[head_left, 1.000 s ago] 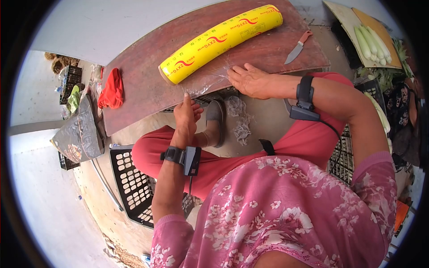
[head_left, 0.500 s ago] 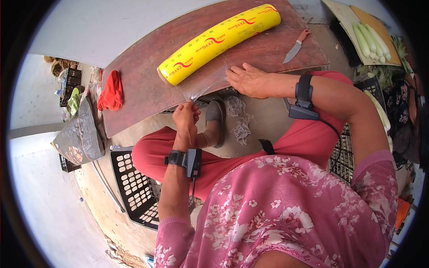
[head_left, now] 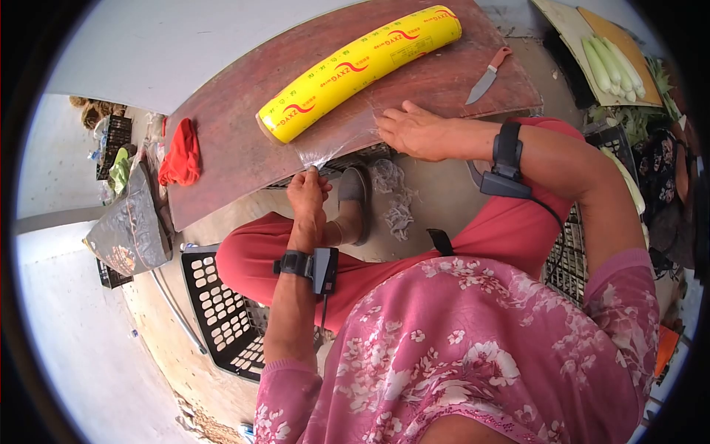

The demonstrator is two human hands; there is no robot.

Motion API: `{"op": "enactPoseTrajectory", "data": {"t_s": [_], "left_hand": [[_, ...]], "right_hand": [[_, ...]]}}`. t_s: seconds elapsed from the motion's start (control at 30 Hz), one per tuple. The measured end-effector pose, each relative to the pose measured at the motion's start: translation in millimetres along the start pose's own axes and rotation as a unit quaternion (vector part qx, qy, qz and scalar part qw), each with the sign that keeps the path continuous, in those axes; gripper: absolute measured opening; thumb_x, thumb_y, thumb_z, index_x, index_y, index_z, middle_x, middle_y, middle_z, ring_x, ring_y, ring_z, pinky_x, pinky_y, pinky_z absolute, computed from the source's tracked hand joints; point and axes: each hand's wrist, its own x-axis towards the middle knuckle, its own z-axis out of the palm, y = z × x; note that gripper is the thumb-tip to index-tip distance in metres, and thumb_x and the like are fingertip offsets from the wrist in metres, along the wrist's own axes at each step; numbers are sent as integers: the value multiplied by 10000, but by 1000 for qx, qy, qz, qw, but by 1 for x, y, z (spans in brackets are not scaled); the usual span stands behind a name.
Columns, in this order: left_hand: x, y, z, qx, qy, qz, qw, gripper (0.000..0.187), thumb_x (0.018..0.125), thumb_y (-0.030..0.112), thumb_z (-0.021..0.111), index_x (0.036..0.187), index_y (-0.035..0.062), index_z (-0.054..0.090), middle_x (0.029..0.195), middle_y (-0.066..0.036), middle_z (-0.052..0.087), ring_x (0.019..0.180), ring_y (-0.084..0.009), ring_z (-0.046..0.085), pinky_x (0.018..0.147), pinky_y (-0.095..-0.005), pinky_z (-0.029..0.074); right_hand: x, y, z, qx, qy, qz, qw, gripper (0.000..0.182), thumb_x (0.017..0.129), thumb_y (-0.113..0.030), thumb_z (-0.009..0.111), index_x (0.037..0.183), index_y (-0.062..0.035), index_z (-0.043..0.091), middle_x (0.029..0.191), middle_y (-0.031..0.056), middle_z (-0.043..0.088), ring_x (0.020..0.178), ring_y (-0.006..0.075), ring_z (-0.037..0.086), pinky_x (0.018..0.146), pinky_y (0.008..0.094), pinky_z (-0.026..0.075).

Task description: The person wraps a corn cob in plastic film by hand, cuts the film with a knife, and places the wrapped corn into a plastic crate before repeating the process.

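A long yellow roll of plastic wrap point(head_left: 359, 70) lies across the dark red wooden table point(head_left: 229, 140). Clear plastic film point(head_left: 336, 144) stretches from the roll over the table's front edge. My left hand point(head_left: 307, 191) pinches the film's loose end just off that edge, with the fingers curled. Flat on the film's right side, at the table edge, rests my right hand point(head_left: 414, 132), its fingers stretched out and apart. To the right of the roll lies a knife point(head_left: 488, 76) with a reddish handle, touched by neither hand.
A red cloth point(head_left: 181, 154) lies at the table's left end. Pale long vegetables point(head_left: 612, 68) sit on a board at the upper right. Black plastic crates point(head_left: 222, 311) flank my legs. Crumpled film scraps point(head_left: 400, 214) are on the floor by my shoe point(head_left: 355, 196).
Both hands hold nearly the same places. The film between them looks spread slightly wider near my left hand. The whole view has shifted a little.
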Motion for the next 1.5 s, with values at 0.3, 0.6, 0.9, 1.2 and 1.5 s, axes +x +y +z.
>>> {"op": "enactPoseTrajectory", "data": {"t_s": [0.3,0.6,0.9,1.2,1.5], "left_hand": [[-8,5,-2,-151,-56,-15,987,132,921,196,582,888,73,550,805,-40,600,624,-115,570,529,-230,446],[-12,12,-3,-186,-86,-31,978,136,928,201,574,907,73,533,833,-49,589,676,-147,560,605,-267,463],[-10,14,-2,-233,-104,-51,965,113,938,162,536,901,56,521,833,-59,589,676,-155,549,622,-274,470],[-6,17,-4,-303,-137,-88,939,110,927,154,549,914,46,533,835,-62,594,680,-159,544,630,-278,467],[-7,20,-4,-321,-146,-102,930,127,930,165,546,910,41,526,828,-60,589,689,-163,527,612,-279,441]], "right_hand": [[11,8,-2,87,83,52,991,255,789,-169,689,983,-75,554,995,85,486,992,269,474,799,431,384],[27,7,-8,87,113,131,981,240,799,-212,686,925,-88,523,954,92,478,949,264,521,772,417,379],[42,-1,-3,50,154,49,986,284,792,-205,687,955,-95,482,945,87,463,905,256,533,753,401,386],[60,-16,-8,54,179,85,979,441,747,-348,728,964,-58,475,941,117,491,889,283,560,728,406,425],[70,-22,-6,51,159,98,981,365,774,-281,708,949,-50,486,921,132,528,867,305,603,707,422,484]]}}
